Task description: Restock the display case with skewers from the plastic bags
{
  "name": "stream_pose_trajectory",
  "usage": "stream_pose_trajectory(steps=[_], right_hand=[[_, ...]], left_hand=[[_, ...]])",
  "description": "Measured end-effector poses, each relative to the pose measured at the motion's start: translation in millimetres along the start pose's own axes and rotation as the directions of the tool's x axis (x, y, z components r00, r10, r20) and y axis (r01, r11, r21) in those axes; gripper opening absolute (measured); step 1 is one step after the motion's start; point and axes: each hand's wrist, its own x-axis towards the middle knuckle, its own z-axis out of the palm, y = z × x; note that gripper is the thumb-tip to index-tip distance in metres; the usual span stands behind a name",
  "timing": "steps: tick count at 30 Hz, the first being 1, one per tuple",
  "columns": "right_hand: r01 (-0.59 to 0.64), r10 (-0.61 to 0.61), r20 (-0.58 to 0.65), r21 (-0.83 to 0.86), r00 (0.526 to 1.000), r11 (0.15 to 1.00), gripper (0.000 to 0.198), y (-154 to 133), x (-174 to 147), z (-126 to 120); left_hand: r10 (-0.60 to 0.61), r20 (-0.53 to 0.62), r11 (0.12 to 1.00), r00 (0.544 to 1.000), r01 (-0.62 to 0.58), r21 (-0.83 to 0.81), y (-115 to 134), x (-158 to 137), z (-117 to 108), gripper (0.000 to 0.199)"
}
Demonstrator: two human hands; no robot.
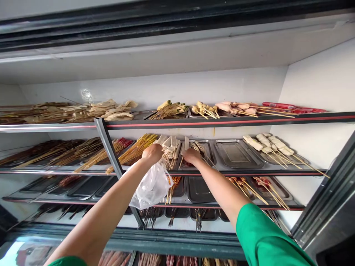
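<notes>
My left hand is closed at the middle shelf, and a white plastic bag hangs from it. Right beside that hand lie skewers of flat white pieces on a tray. My right hand is closed just right of them, with a flat white skewer standing up from its fingers; the stick's lower part is mostly hidden. Behind the right hand, a tray holds skewers of pale spiral-looking pieces. To the left of the bag hand are yellow-tipped skewers.
A dark post stands left of my hands. The top shelf edge runs above them. A bare metal tray and thick white skewers are at the right. Lower shelves hold more trays, including meat skewers.
</notes>
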Motion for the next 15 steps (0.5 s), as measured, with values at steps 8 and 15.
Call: stream_pose_trajectory(steps=[8, 15], right_hand=[[0.134, -0.089, -0.297, 0.135, 0.951, 0.982, 0.032, -21, 3, -9], [0.22, -0.187, -0.291, 0.084, 0.938, 0.972, 0.031, -84, 9, -2]], left_hand=[[0.165, -0.02, 0.954, 0.986, -0.165, -0.25, -35, 8, 15, 0.03], [0.16, -0.051, 0.924, 0.986, -0.167, -0.343, -40, 6, 23, 0.036]])
